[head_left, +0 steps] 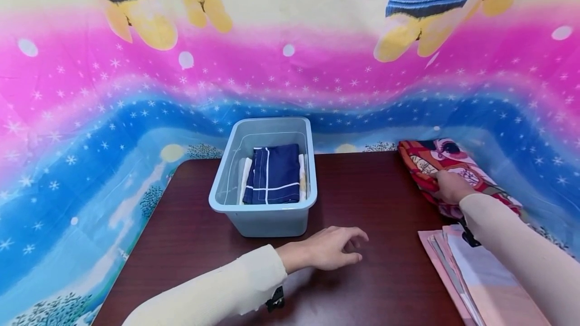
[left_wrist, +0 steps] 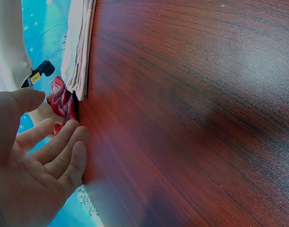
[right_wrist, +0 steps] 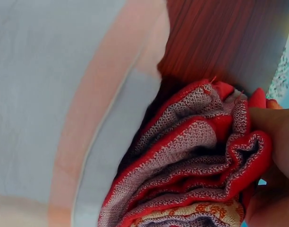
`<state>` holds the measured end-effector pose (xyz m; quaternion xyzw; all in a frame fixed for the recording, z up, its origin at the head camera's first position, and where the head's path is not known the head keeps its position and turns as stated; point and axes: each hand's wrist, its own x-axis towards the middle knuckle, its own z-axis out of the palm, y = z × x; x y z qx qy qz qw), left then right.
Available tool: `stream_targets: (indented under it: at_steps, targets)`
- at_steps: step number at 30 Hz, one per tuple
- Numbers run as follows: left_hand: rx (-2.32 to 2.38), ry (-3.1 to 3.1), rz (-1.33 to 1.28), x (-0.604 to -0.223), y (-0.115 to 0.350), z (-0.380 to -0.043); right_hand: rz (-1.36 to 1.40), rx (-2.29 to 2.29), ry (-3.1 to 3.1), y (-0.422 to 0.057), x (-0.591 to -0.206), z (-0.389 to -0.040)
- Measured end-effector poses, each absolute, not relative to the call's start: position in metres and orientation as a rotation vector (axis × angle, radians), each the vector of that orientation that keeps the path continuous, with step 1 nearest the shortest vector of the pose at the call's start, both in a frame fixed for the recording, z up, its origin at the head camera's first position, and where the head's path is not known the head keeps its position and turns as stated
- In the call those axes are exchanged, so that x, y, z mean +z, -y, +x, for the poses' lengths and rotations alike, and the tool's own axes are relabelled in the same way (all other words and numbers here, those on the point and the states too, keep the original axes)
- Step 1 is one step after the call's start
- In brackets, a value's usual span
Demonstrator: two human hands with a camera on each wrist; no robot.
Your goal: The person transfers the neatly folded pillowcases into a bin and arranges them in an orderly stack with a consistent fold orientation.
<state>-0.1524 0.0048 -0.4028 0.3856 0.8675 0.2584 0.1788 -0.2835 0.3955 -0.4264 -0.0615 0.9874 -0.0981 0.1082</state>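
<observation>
At the back right of the table, my right hand [head_left: 453, 188] grips the near-left edge of a folded red patterned cloth [head_left: 468, 157]. Its thick layered folds fill the lower middle of the right wrist view, where the fingers [right_wrist: 279, 142] hold them at the right. My left hand [head_left: 333, 249] hovers over the table in front of the bin, fingers loosely bent and holding nothing; the left wrist view shows its palm [left_wrist: 36, 184]. A grey-blue plastic bin [head_left: 269, 223] holds a folded navy cloth [head_left: 283, 172] with white lines, between paler folded cloths [head_left: 245, 180].
A folded pink and pale grey cloth [head_left: 498, 275] lies at the front right, partly under my right forearm. The dark red-brown table [head_left: 362, 185] meets a printed fabric backdrop [head_left: 290, 89] at the back and sides.
</observation>
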Motion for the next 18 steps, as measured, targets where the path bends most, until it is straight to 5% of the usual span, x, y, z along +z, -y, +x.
stream_targets:
  at_steps: [18]
  targets:
    - [0.753, -2.427, 1.089, -0.401, -0.005, -0.151, -0.255, -0.272, -2.868, -0.343, -0.422, -0.281]
